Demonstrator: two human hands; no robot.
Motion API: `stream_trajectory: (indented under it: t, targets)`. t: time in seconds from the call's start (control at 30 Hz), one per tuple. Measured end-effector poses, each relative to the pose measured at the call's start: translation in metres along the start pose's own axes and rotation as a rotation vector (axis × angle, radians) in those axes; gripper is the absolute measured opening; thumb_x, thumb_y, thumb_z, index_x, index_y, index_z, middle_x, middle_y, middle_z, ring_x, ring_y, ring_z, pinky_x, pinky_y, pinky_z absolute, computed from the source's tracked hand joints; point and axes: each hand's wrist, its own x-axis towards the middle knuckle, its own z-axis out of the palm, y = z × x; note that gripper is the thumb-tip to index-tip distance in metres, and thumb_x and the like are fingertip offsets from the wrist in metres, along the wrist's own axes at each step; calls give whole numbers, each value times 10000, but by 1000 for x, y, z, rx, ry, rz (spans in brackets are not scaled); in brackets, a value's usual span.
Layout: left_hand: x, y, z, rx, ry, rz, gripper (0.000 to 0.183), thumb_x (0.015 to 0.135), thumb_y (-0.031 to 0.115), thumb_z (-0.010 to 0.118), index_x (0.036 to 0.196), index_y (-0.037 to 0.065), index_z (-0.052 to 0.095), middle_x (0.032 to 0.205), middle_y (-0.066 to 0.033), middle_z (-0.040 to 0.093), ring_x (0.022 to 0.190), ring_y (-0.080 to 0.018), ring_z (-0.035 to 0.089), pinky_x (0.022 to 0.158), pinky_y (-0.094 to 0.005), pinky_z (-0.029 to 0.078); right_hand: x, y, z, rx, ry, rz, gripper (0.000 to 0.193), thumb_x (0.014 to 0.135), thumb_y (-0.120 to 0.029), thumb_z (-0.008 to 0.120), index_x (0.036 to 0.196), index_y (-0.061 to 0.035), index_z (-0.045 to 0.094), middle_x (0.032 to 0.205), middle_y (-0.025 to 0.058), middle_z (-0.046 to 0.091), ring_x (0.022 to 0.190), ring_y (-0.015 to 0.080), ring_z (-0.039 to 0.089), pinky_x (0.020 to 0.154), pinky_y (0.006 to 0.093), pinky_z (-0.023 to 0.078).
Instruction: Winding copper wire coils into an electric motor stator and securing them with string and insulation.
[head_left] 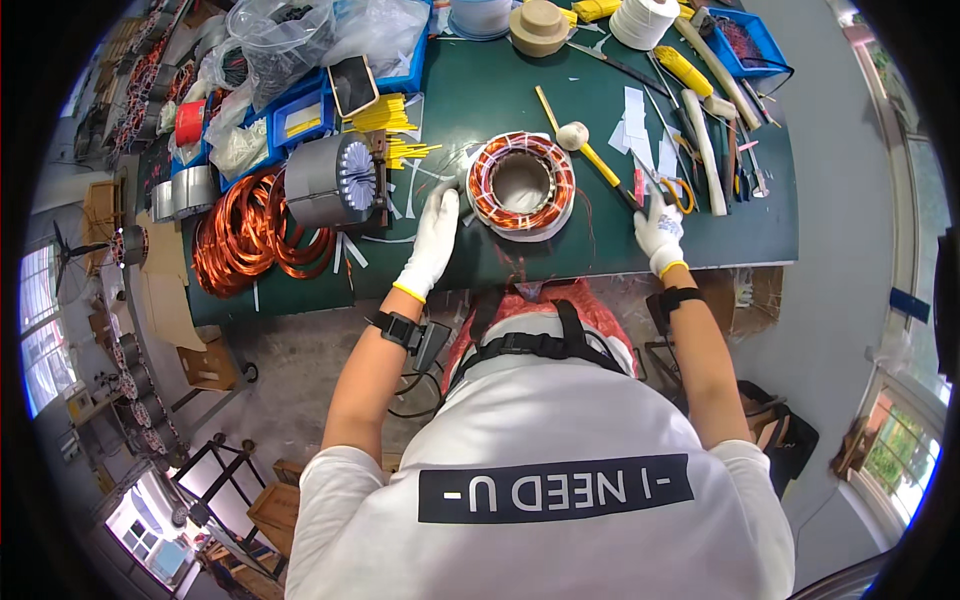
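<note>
The copper ring (520,221) is sitting on the green table (480,100). The left hand (434,235) is standing just left of the ring, fingers nearly straight, not gripping anything; I cannot tell if it is touching the ring. The right hand (659,235) is reaching right of the ring, fingers at the scissors (672,182); I cannot tell if it is gripping them. A mallet (573,136) is lying just right of the ring. A grey drum (318,182) and wire loops (235,240) are resting left of it. Blue marks, too small to read, are showing on the right glove (667,224). Big pale letters are running upside down across a dark strip (555,488) on the shirt (560,400), below the ring.
</note>
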Motion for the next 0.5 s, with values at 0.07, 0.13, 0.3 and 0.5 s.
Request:
stream_trajectory:
  t: [0.07, 0.13, 0.3, 0.5]
  targets:
    - [7, 2, -5, 169, -35, -7, 631, 1073, 464, 388, 1439, -44, 467, 1453, -209, 504, 1408, -299, 415, 1197, -376, 266, -4, -5, -14, 338, 284, -151, 445, 899, -188, 673, 1324, -102, 574, 1122, 264, 633, 1074, 400, 614, 918, 474, 498]
    - [23, 11, -4, 195, -27, -9, 655, 1068, 490, 389, 1435, -45, 473, 1479, -214, 486, 1417, -297, 411, 1195, -367, 270, -23, -17, -36, 548, 230, -167, 226, 905, -183, 658, 1099, -68, 668, 1033, 216, 677, 955, 385, 651, 835, 459, 516]
    - [79, 61, 15, 196, -168, 23, 806, 986, 556, 559, 1468, -71, 406, 1521, -214, 448, 1430, -270, 411, 1187, -369, 306, -93, -83, -78, 451, -271, -403, 163, 909, -209, 625, 952, -65, 688, 889, 171, 695, 839, 389, 655, 772, 469, 526]
    - [80, 58, 55, 329, -124, 92, 586, 980, 348, 656, 1374, -33, 448, 1305, -172, 592, 1232, -253, 568, 1073, -353, 429, -123, -134, -88, 608, -166, -651, 277, 900, -233, 632, 1109, -60, 689, 1037, 169, 691, 979, 353, 638, 884, 436, 508]
